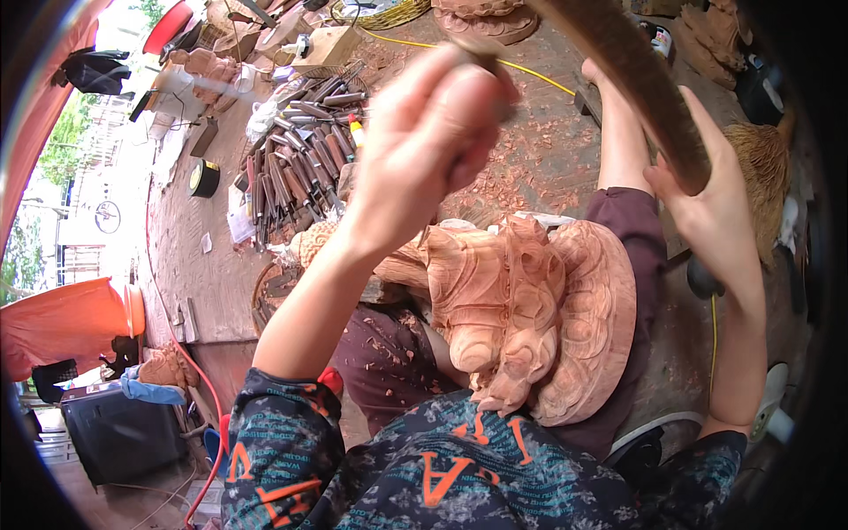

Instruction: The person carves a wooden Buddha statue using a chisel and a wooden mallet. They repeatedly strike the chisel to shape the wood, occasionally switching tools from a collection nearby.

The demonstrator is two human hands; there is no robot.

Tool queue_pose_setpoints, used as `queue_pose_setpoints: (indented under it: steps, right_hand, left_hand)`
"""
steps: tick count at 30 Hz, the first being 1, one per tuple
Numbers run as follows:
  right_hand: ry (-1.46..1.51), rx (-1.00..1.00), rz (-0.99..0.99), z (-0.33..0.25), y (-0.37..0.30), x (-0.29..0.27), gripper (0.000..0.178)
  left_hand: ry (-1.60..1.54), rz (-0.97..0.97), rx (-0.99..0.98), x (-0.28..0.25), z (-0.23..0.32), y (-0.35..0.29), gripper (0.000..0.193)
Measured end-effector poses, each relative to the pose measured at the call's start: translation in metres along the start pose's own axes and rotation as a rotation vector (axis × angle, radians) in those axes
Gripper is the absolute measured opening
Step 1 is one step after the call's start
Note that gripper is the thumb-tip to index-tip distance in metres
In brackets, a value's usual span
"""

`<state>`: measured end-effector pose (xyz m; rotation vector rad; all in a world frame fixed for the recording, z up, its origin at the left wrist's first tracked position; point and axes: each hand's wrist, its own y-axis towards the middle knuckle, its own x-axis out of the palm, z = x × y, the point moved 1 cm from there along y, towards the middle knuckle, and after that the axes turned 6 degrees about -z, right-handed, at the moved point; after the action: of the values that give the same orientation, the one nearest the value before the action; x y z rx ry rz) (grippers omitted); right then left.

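Observation:
Across my lap lies a carved reddish wooden statue [495, 300], its head toward the left and its round, petal-carved base [596, 327] at the right. My left hand [433, 132] is raised above the statue's head end, fingers wrapped round a brown wooden handle [481, 55]. Motion smears that hand, and I cannot make out the rest of the tool. Up at the right, my right hand [715, 194] closes on the lower end of a thick wooden club [640, 79]. The club slants up and left, past the top of the view. Neither hand touches the statue.
Many wood-handled carving chisels [305, 159] lie heaped at left of centre, beside a black tin [204, 178]. Wood chips [539, 132] litter the floor. A yellow cord [530, 72], red hose [194, 362], straw broom [760, 168] and black box [124, 433] lie around me.

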<state>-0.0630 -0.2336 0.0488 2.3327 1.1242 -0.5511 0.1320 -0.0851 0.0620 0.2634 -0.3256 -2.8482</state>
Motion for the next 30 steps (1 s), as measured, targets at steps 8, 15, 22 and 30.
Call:
queue_pose_setpoints:
  steps: [8,15,22,30]
  right_hand:
    - [0.072,-0.053,0.040,-0.026,-0.017,0.009,0.019]
    - [0.125,-0.091,-0.019,-0.047,-0.022,0.017,0.018]
    - [0.141,-0.055,0.001,-0.049,-0.022,0.014,0.022]
    - [0.050,-0.016,-0.005,-0.064,-0.006,0.004,0.031]
  left_hand:
    - [-0.220,0.050,0.338,-0.019,0.002,-0.037,0.040]
    - [-0.208,0.088,0.341,-0.019,-0.004,-0.045,0.042]
    - [-0.280,0.052,0.333,-0.021,-0.005,-0.039,0.027]
    - [-0.089,0.219,0.278,-0.010,0.000,-0.035,0.034]
